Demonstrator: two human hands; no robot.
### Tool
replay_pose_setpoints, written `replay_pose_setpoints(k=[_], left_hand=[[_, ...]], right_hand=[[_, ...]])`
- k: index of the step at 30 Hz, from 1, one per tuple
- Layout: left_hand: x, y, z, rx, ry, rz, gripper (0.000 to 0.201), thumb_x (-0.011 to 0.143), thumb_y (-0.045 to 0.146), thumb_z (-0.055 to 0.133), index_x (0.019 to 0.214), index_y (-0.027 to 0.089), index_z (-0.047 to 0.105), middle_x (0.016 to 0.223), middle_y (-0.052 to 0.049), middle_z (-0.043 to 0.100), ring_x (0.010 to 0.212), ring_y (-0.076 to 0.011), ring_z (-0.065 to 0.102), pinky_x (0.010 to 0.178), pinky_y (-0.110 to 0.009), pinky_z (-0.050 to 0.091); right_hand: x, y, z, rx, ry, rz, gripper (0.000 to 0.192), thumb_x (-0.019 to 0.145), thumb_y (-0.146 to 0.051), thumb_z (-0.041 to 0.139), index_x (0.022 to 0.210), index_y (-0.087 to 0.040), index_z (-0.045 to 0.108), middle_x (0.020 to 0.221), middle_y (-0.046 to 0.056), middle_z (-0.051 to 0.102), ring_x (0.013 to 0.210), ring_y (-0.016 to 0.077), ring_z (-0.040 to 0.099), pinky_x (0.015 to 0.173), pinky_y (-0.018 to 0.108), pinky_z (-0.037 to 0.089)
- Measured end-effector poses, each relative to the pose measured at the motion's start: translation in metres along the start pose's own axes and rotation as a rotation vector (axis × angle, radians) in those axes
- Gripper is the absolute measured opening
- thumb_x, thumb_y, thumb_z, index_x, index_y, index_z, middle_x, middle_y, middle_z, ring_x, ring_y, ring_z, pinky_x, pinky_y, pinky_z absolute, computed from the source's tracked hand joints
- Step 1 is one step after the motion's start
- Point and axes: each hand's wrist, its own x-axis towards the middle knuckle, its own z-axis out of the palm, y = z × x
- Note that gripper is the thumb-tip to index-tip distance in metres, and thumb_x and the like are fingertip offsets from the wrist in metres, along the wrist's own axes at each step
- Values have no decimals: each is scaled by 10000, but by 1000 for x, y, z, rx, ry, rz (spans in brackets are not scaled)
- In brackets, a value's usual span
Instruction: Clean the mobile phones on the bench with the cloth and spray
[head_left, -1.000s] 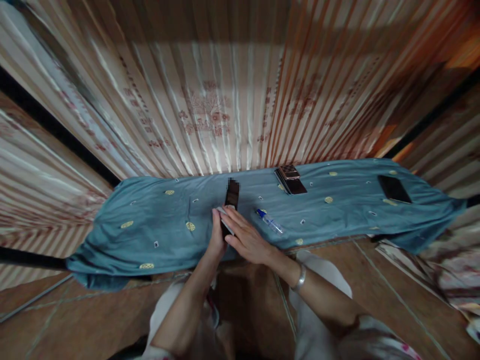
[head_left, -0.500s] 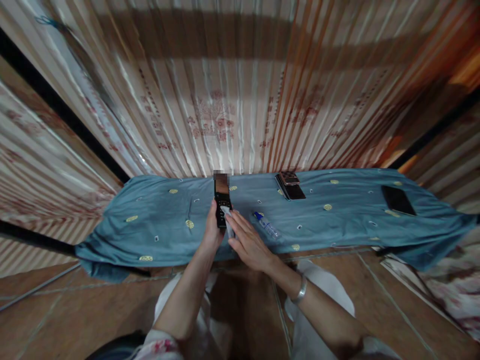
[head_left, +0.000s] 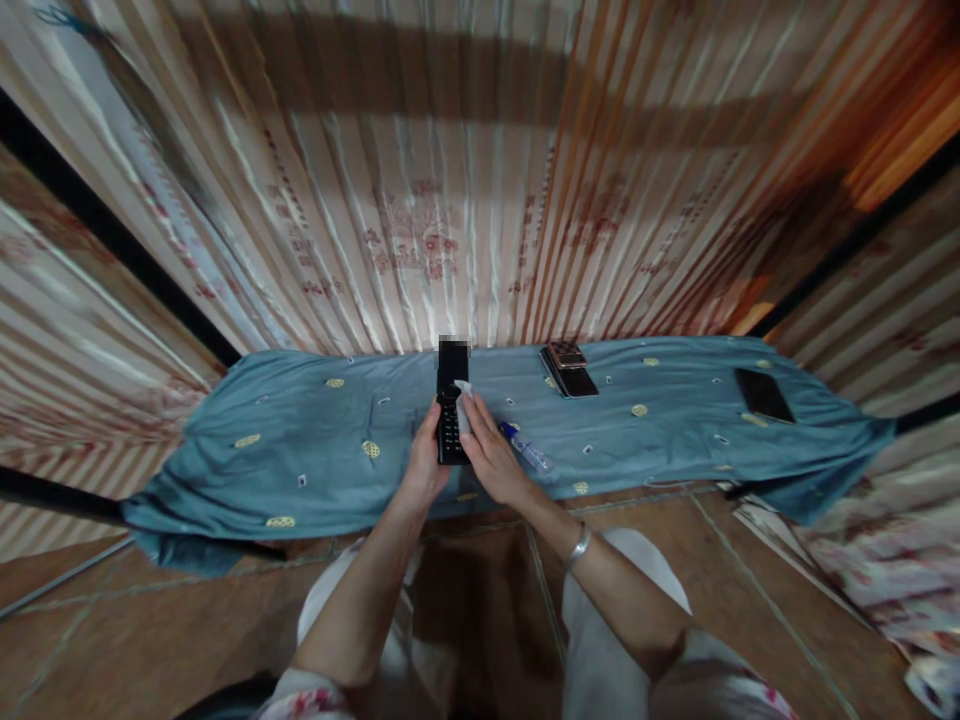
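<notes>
An unfolded black flip phone (head_left: 450, 432) is held by my left hand (head_left: 424, 458), thumb along the left edge of the keypad. Its upper half stands away from me, with a dark screen. My right hand (head_left: 493, 455) presses a small white cloth or tissue (head_left: 463, 400) against the right side of the phone near the hinge; the fingers lie together over it. Just right of that hand, a clear bottle with a blue cap (head_left: 529, 446) lies on its side on the blue cloth cover (head_left: 337, 430).
A small stack of dark phone-like devices (head_left: 571, 370) lies at the back, right of centre. Farther right is a flat black device (head_left: 763, 395). A pleated curtain (head_left: 420, 200) hangs behind the covered surface, and dark poles (head_left: 135, 230) slant at both sides.
The white cloth and my right hand have moved up from the keypad toward the hinge. The phone's screen now looks dark instead of brownish. The view has shifted slightly.
</notes>
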Motion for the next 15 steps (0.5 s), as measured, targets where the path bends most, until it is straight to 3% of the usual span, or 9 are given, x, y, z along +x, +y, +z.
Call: replay_pose_setpoints(k=[8, 12, 15], left_hand=[[2, -15, 17, 35, -73, -50, 263, 772, 349, 659, 987, 205, 707, 1104, -22, 721, 1184, -212, 589, 1040, -308, 422], [3, -21, 20, 72, -154, 19, 305, 761, 353, 662, 1025, 210, 714, 1212, -26, 686, 1263, -225, 531, 1095, -334, 363], [5, -26, 18, 150, -145, 92, 314, 754, 311, 663, 1041, 199, 720, 1251, -34, 667, 1293, -229, 503, 1124, -344, 315]], right_hand=[[0, 15, -12, -37, 114, 110, 598, 1003, -460, 224, 1542, -233, 101, 1620, 36, 113, 1489, 186, 81, 1216, 444, 139], [1, 14, -18, -120, 123, 83, 599, 997, -469, 246, 1535, -219, 162, 1622, 44, 96, 1491, 206, 72, 1216, 462, 132], [-1, 9, -21, -159, 101, 21, 596, 993, -468, 267, 1524, -199, 220, 1618, 68, 122, 1491, 213, 75, 1213, 473, 133]])
